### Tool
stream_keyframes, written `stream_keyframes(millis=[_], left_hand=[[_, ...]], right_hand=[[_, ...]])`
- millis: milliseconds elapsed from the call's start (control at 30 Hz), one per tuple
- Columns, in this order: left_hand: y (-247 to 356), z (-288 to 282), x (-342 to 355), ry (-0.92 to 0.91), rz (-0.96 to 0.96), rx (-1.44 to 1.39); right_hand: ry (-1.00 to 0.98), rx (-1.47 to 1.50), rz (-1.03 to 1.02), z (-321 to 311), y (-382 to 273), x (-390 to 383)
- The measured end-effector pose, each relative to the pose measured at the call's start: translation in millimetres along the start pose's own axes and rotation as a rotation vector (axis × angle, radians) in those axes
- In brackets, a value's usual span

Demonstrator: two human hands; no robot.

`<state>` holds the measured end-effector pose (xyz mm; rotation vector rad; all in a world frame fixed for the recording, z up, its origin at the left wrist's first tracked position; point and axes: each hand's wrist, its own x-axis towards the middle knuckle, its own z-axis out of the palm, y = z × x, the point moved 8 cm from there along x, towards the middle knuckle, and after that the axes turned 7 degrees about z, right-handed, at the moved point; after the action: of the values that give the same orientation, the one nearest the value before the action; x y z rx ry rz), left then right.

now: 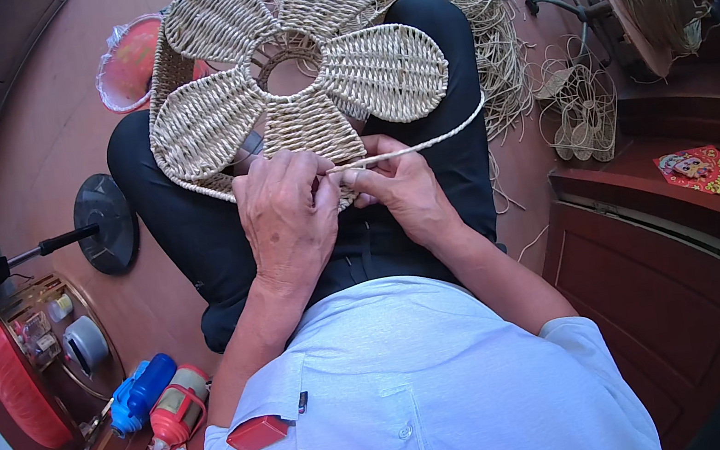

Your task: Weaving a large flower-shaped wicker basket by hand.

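Floor (54, 168) stretches beyond the woven flower (330, 71)'s left edge — forearms (506, 268) angled inward, left hand (287, 203) knuckles-up, right hand (396, 187) thumb-forward, both gripping its lower petal (309, 130) near the cord (448, 132).

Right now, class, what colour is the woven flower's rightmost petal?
The rightmost petal is pale beige; the head view shows it best.

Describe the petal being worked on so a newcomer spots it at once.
Find the big woven flower over the dark trousers, then its petal nearest the pale shirt. The left hand and right hand are at its outer end. Unlike the other four petals, it has hands on it, and a cord stretches rightward from there.
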<state>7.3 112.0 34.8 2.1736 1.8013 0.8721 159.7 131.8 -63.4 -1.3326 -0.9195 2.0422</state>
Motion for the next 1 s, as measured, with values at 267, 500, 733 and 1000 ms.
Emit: stream_keyframes(millis=[267, 500, 733, 1000], left_hand=[[-16.7, -7.7, 4.5, -0.036, -0.047, -0.122], [-16.3, -7.9, 5.2, -0.095, -0.034, -0.057], [-25.9, -1.9, 10.5, -0.174, -0.277, -0.380], [-7.3, -7.6, 13.9, -0.098, 0.114, -0.151]], right_hand=[[0.034, 0.191, -0.023, -5.0, 7.0, 4.0], [0.066, 0.123, -0.016, -2.9, 3.8, 6.3], [0.096, 0.126, -0.078, -2.0, -0.4, 7.2], [-0.043, 0.119, 0.042, 1.5, 6.8, 8.2]])
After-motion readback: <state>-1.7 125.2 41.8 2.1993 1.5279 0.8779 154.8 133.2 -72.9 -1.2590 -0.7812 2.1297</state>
